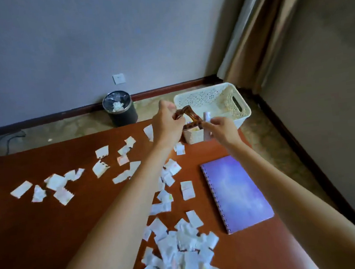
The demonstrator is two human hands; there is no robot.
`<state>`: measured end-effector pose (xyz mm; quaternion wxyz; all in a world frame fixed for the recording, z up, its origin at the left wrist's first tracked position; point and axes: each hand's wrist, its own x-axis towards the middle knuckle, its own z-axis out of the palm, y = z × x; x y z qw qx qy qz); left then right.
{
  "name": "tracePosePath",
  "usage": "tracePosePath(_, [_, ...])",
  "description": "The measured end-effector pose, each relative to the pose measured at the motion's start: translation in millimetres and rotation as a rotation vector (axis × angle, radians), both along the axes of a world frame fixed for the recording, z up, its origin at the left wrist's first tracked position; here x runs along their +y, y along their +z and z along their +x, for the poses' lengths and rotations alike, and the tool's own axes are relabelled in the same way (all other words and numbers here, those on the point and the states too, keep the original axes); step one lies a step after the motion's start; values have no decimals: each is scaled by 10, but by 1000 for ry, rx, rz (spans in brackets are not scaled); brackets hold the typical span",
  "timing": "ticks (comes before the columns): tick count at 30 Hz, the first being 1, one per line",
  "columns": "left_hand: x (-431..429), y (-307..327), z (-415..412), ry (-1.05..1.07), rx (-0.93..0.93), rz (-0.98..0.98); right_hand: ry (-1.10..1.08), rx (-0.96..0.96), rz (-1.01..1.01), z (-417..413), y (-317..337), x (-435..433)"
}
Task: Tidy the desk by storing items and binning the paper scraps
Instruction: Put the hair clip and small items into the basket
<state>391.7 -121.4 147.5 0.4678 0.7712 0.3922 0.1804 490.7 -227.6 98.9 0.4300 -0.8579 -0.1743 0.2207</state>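
Both arms reach out over the far edge of the reddish-brown desk [49,211]. My left hand [166,122] grips one end of a brown patterned hair clip [189,117], and my right hand [221,128] pinches its other end. The clip hangs above a small white pot [192,136] at the desk's far edge. A pale tube [206,118] stands just behind my right hand. Several white paper scraps [179,253] lie scattered over the desk, heaped nearest me. A purple spiral notebook [236,193] lies flat at the right.
A white perforated basket [232,101] stands on the floor just beyond the desk's far right corner. A black waste bin [120,109] with crumpled paper inside stands by the wall at the left. A curtain [256,40] hangs at the right.
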Motion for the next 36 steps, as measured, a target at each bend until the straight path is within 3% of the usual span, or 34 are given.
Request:
tracePosePath(9, [59,-276,1177,-96,139,37,-68,-35,-76,1319,-214,98])
tracePosePath(14, [180,-635,1506,-135,225,-5,231,11,-415,1609,-571,279])
tracePosePath(19, [233,-924,1638,-144,296,-46,391,49,-602,1657,-872,381])
tracePosePath(29, [225,-1106,1658,-146,323,-81,423,172,-641,1671,-939,450])
tracePosePath(33, [220,-1103,1664,-106,292,-117,460,48,-600,1703,-758,376])
tracePosePath(36, [192,-1097,1716,-93,253,-154,506,-51,-456,1753,-582,331])
